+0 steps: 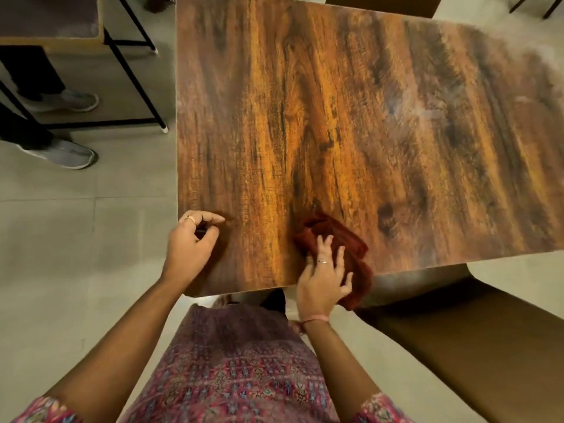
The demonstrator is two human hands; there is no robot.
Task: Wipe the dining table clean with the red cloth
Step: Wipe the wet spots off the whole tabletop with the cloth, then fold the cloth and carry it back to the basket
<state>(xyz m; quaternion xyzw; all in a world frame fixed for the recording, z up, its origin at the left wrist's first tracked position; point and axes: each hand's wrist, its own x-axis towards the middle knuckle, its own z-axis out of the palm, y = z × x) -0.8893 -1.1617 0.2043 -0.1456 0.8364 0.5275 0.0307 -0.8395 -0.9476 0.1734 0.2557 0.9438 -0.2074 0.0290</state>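
The dining table (pixel 351 117) has a dark wood-grain top that fills the upper right of the head view. The red cloth (pixel 341 236) lies bunched near the table's front edge, with part of it hanging over that edge. My right hand (pixel 323 279) presses flat on the cloth with spread fingers. My left hand (pixel 190 242) rests at the table's front left corner, its fingers loosely curled with nothing in them. Pale hazy smears show on the far right of the tabletop.
A brown padded chair (pixel 476 340) stands at the lower right beside the table. Another table with a black metal frame (pixel 128 71) is at the upper left, and a person's legs in grey shoes (pixel 61 154) stand beside it. Grey tiled floor lies to the left.
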